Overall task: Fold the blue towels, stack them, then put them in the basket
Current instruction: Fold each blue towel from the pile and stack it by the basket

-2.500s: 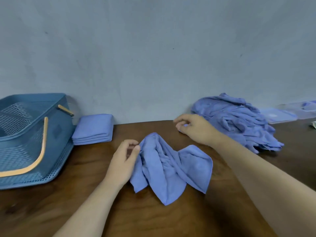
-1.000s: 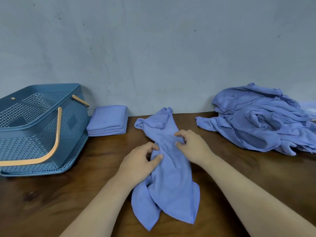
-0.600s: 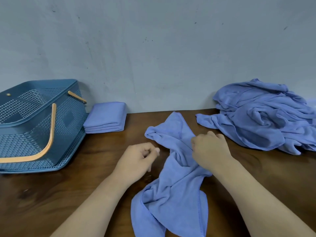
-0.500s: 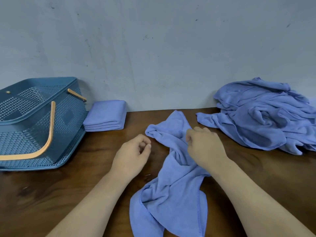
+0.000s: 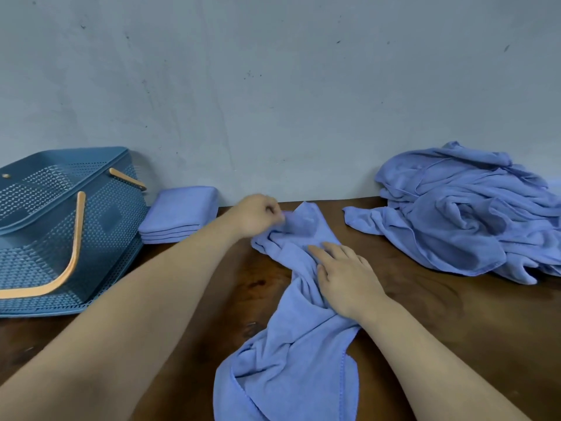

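Far left on the worktop: blue mesh basket w/ tan handles, tilted. Just right of it, by the wall, the folded stack of blue towels. Left hand reaches fwd, fingers curled, pinching the far end of the crumpled towel, which runs from there down the centre to the near edge. Right hand lies flat on its middle, fingers straight & slightly spread. Far right: unfolded pile against the wall.

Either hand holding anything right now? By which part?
Left hand pinches the towel at its far end. Right hand only rests flat on its bunched middle, gripping nothing.
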